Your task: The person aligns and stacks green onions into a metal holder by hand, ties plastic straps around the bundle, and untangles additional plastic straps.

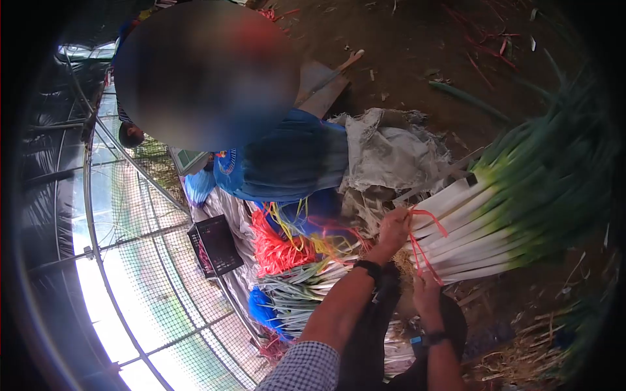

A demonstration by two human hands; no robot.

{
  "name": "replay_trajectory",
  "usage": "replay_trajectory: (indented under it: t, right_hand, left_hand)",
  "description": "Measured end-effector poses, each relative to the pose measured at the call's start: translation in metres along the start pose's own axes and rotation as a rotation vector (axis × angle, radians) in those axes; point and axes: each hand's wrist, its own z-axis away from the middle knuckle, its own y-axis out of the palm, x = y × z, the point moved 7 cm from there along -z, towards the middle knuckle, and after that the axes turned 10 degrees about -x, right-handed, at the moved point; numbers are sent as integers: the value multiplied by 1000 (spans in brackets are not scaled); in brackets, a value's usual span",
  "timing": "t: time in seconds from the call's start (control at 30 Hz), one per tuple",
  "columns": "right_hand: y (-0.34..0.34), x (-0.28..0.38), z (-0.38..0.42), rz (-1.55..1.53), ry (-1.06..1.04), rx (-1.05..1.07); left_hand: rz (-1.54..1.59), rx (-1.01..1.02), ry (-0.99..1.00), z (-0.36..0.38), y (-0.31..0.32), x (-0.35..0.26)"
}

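Head view: I'm watching two bare hands working over the dirt floor [391, 58].
Leek bundle [456, 231]: lying just right of the hands, toward the floor's right edge; what's carrying it, I can't tell.
Axis: running root end lower left, leaves upper right.
Left hand [393, 229]: nearer the root end, pinching the red tie [438, 222].
Right hand [427, 294]: gripping a lower strand, below the bundle.
Count: one held tie, one bundle, one red ribbon heap [282, 247]; stalks overlapping, uncountable.
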Motion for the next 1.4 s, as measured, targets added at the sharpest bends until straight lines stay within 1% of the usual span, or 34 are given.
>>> replay_trajectory:
  t: [0.03,0.07,0.1,0.13,0.17,0.2,0.23,0.27,0.3,0.33,0.37,0.4,0.43,0.5,0.6,0.67,0.77,0.87,0.9,1.13,1.23,1.4]
  right_hand:
    - [7,12,-3,-17,-63,7]
    - [8,19,-7,-12,-117,5]
    - [-2,19,-8,24,-155,-9]
    - [-7,11,-7,123,-69,91]
    - [-15,9,-8,115,130,240]
    - [-39,29,-16,178,-19,244]
    - [-70,52,-32,189,-11,209]
    - [-100,69,-49,214,-219,69]
    - [-136,94,-69,279,-350,-128]
    - [-161,122,-88,401,-473,-254]
    - [-181,147,-110,510,-597,-378]
    - [-190,165,-134,510,-776,-387]
    - [-191,188,-153,634,-881,-433]
    - [-173,208,-187,805,-1021,-367]
    - [-154,179,-223,978,-1096,-248]
    - [-152,172,-233,946,-1103,-282]
    - [-151,166,-236,962,-1063,-281]
    - [-145,170,-241,1032,-1055,-271]
    - [-145,169,-242,1050,-1025,-252]
    - [-134,169,-246,1139,-972,-197]
    - [-130,170,-247,1153,-966,-171]
    - [-125,170,-248,1202,-928,-150]
  left_hand:
    - [-83,4,49,0,0,2]
    - [452,89,-243,0,19,57]
    - [486,134,-264,0,28,58]
    - [341,155,-192,-1,19,44]
    - [166,170,-80,1,16,32]
    - [91,159,-16,1,9,21]
    - [13,84,173,1,14,26]
    - [-39,107,205,0,20,35]
    - [8,38,138,-2,14,21]
    - [35,-25,71,-1,-1,12]
    - [26,-38,86,1,1,13]
    - [10,-53,98,-2,1,15]
    - [-10,-65,107,-1,0,18]
    - [-29,-17,71,-1,-1,16]
    - [40,-11,53,-4,2,17]
    - [82,0,13,-6,-1,15]
    - [128,-41,-1,-6,-7,10]
    - [112,14,-57,-12,-4,14]
    - [146,10,-74,-12,-2,17]
    - [249,-73,-74,-14,-12,13]
    - [285,-38,-55,-16,-13,14]
    - [300,-19,-97,-13,-13,19]
